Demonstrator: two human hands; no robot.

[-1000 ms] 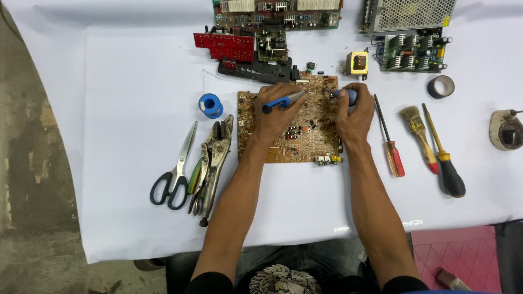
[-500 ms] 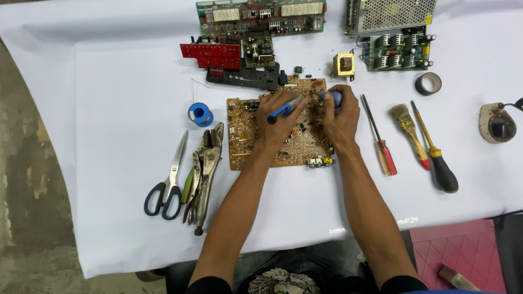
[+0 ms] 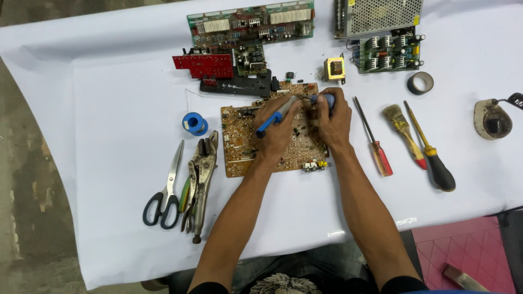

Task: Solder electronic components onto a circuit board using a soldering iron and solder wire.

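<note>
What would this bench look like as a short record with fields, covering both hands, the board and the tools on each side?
left hand: grips a blue-handled tool over the board
right hand: holds a second blue-handled tool at the board's top edge
board: brown circuit board, flat on white sheet
left side: solder spool, scissors, locking pliers
right side: red screwdriver, brush, black-handled screwdriver, tape roll

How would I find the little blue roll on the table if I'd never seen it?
Start at the brown circuit board under the person's hands in the middle of the white table. Look just past the board's left edge, above the locking pliers and scissors. The small spool there is the only round, bright blue thing among those long metal tools.
</note>
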